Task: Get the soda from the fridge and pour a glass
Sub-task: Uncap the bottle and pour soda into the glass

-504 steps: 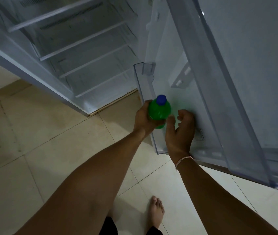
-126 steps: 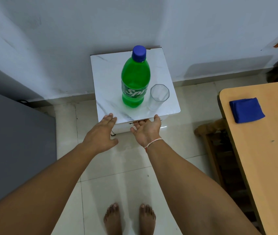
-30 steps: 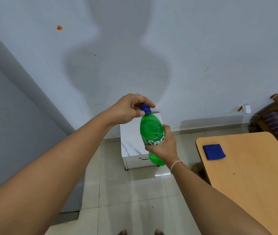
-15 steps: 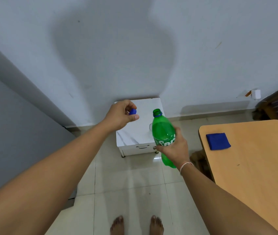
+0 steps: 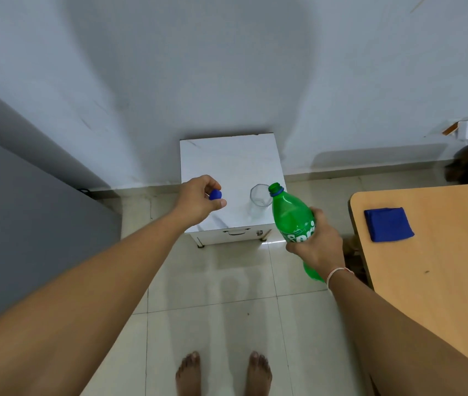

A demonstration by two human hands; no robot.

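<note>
Bottle (image 5: 292, 215) sits right of frame centre, green plastic with a white label, uncapped, neck leaning toward the glass (image 5: 259, 202). The right hand (image 5: 317, 244) wraps its middle, probably to tip it for pouring. Left of centre, the left hand (image 5: 198, 200) pinches the blue cap (image 5: 215, 194) aside, keeping it clear. Beyond, the empty clear glass stands on the white counter (image 5: 227, 158).
</note>
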